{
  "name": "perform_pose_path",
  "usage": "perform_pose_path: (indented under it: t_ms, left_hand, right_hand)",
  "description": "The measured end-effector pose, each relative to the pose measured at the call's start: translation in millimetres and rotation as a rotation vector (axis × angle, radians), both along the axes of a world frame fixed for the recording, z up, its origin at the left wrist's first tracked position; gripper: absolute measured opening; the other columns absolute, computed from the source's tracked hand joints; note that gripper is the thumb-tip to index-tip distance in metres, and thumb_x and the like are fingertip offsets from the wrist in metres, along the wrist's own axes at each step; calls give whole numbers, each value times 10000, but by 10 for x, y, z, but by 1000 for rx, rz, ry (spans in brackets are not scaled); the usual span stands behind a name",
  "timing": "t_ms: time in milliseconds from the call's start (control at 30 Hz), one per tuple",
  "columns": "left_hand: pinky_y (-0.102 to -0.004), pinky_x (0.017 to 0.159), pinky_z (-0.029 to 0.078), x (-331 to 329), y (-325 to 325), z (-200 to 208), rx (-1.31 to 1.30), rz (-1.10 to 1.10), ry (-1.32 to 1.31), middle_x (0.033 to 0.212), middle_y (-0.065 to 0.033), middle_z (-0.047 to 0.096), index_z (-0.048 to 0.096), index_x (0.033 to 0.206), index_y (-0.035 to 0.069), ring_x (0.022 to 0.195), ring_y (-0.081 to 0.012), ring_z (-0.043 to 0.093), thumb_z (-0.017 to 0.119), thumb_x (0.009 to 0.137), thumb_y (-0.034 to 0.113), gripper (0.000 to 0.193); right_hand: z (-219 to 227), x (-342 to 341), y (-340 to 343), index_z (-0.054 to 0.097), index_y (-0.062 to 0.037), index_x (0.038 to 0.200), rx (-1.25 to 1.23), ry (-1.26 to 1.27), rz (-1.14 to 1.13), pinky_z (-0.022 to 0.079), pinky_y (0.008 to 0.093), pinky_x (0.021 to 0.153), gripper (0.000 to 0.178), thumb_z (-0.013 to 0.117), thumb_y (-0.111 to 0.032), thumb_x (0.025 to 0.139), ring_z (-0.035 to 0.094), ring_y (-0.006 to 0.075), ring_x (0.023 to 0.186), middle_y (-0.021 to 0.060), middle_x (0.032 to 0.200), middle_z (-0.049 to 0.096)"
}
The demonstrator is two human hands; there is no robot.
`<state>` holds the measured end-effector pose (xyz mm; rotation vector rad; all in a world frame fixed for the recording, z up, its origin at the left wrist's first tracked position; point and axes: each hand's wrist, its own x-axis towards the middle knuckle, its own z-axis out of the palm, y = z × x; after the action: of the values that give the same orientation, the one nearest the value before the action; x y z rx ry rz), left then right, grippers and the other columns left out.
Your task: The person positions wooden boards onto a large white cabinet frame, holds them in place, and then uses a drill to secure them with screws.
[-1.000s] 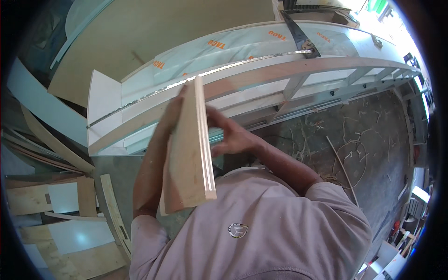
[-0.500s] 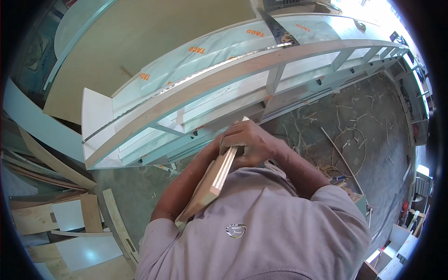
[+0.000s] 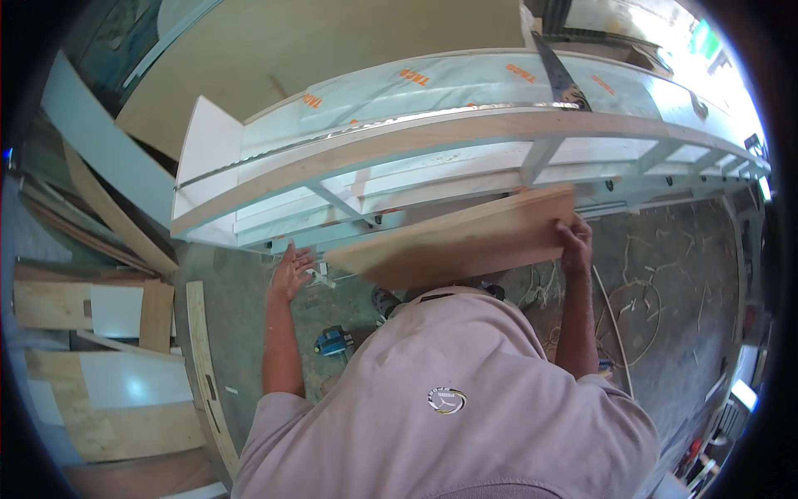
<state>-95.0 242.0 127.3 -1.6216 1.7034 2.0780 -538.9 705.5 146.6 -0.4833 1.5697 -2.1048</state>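
Observation:
A light brown plywood board (image 3: pixel 465 241) is held crosswise in front of my body, its long edge toward the cabinet frame. My right hand (image 3: pixel 574 243) grips its right end, thumb on the near face and the other fingers mostly hidden behind. Just off the board's left end, my left hand (image 3: pixel 293 270) is open with fingers spread and holds nothing. Beyond both hands lies the long wooden cabinet frame (image 3: pixel 399 155) with crosspieces, covered inside by pale marbled sheet. Across it stretches a metal tape measure blade (image 3: pixel 332 135).
A handsaw (image 3: pixel 559 76) rests on the frame's far side. On the floor below me lie a blue power tool (image 3: pixel 334 341), a long wooden strip (image 3: pixel 209 374) and a looped cord (image 3: pixel 644 324). Plywood offcuts (image 3: pixel 116 424) pile up at the left.
The board has turned from pointing toward me to lying crosswise. My left hand has come off it and moved left; my right hand has shifted right, still holding the board.

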Motion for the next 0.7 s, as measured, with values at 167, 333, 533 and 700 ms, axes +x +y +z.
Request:
perform_pose_path:
  t_ms: [167,333,533,700]
  left_hand:
    - [-562,1054,366,-493,872,-228,104,169,335,1426,-201,438,384,1477,27,1283,-321,447,420,857,830,1015]
    - [-678,1098,255,-1156,1220,-586,394,451,345,1526,-248,229,268,1522,24,1366,-431,318,449,778,892,1157]
    - [-706,1107,211,-1602,1431,-762,685,664,660,1503,-253,259,335,1451,18,1375,-437,312,515,822,789,1010]
    - [-681,1109,230,-1751,1239,-787,721,681,754,1455,-238,372,421,1392,54,1347,-422,372,487,884,599,748]
  right_hand:
    - [-201,-401,195,642,5,1197,-25,-32,-75,447,313,938,382,703,-223,897,611,146,1026,49,1114,677]
    - [-297,-612,23,640,-6,1200,-56,-69,-84,439,313,939,405,704,-287,916,606,152,1032,53,1120,673]
    - [-393,-571,-108,638,-30,1216,-88,-80,-58,438,324,955,381,681,-285,936,606,161,1054,46,1139,670]
    - [-337,-565,-157,609,-30,1260,127,-31,-34,434,328,976,339,608,-242,995,580,141,1088,53,1181,650]
